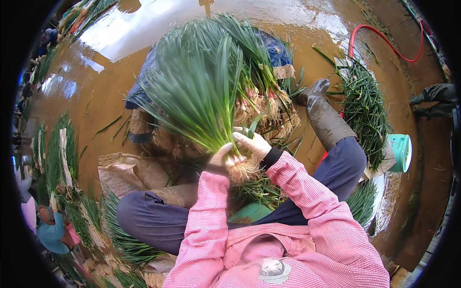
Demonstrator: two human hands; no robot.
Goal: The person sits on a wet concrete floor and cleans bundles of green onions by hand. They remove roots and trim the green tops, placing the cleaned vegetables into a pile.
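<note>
A large fanned bunch of green garlic (212,97) stands before me, leaves pointing away and pale roots towards me. My left hand (220,155), in a pale glove, is closed around its stems just above the bulbs. My right hand (256,144), also gloved, is at the bunch's right side, with a bent green leaf (255,125) between its fingers. Behind the bunch, more green garlic with pinkish bulbs and tangled roots (282,108) lies piled on a support covered by a blue sheet (275,48). Loose leaves (261,190) lie between my legs.
My boot (322,111) stands on wet, muddy ground right of the pile. Beyond it are a leaf heap (363,108), a turquoise bucket (400,153) and a red hose (381,30). Sacking (131,171) and bundled greens (124,230) lie left. A co-worker (54,230) bends at far left.
</note>
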